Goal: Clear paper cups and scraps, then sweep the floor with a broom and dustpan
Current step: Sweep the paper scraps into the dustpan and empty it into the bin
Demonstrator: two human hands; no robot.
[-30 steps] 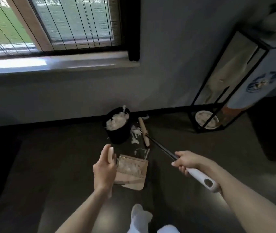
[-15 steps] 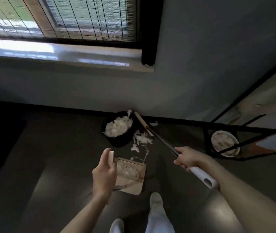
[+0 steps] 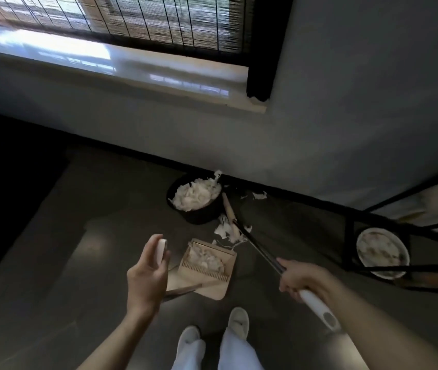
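Head view has the left hand [image 3: 147, 275] wrapped round the white top of the dustpan's upright handle. The right hand [image 3: 302, 276] is closed round the broom [image 3: 259, 249] where its black shaft meets the white grip. The dustpan [image 3: 212, 284] sits on the floor just ahead of the person's white shoes [image 3: 237, 320], with a heap of paper scraps already in it. The broom's head lies beside the black bin [image 3: 201, 217], among the loose scraps [image 3: 225, 231] between bin and pan. The bin is piled to its rim with white paper.

Sweeping looks well along. What seems left is that small pile, a few bits by the skirting [image 3: 259, 195], and emptying the pan. A round white container [image 3: 382, 252] sits under the black frame [image 3: 372, 218] to the right; whether it is one of the cups cannot be told.
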